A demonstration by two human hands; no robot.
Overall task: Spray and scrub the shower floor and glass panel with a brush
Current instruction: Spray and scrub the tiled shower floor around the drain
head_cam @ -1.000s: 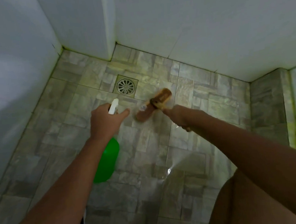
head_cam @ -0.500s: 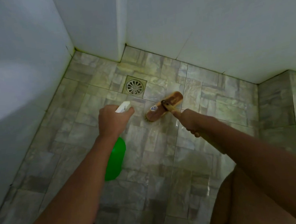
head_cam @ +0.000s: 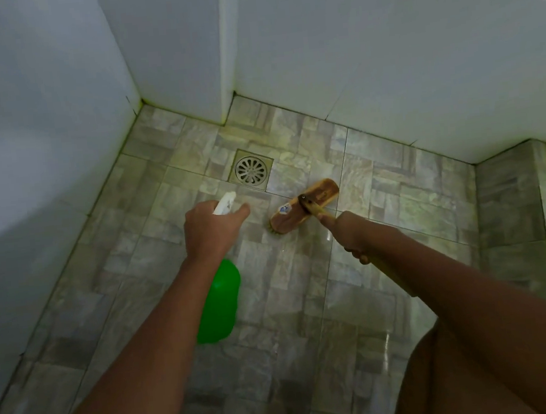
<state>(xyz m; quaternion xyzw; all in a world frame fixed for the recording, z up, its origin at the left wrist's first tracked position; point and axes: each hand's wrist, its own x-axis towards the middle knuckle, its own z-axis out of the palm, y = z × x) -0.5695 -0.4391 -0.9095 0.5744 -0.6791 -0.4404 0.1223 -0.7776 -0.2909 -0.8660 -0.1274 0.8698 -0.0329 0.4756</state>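
floor-scrubbing step. my left hand (head_cam: 212, 234) is wrapped around the neck of the green spray bottle (head_cam: 219, 303), nozzle aimed toward 12 o'clock at the drain (head_cam: 251, 171). my right hand (head_cam: 351, 236) is clenched on the handle of the brush (head_cam: 303, 209), whose head sits on the shower floor (head_cam: 287, 305) at 4 o'clock from the drain. i judge the next move calls for wetting the tiles ahead, then stroking with downward pressure.

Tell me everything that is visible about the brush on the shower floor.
The brush has a long wooden head, light brown, with a small blue and white sticker near its left end. Yellowish bristles show under that end, pressed on the grey tiled floor. A wooden handle joins the middle of the head through a dark fitting, and the right hand grips it. The head lies slanted, just right of the drain, not touching it.
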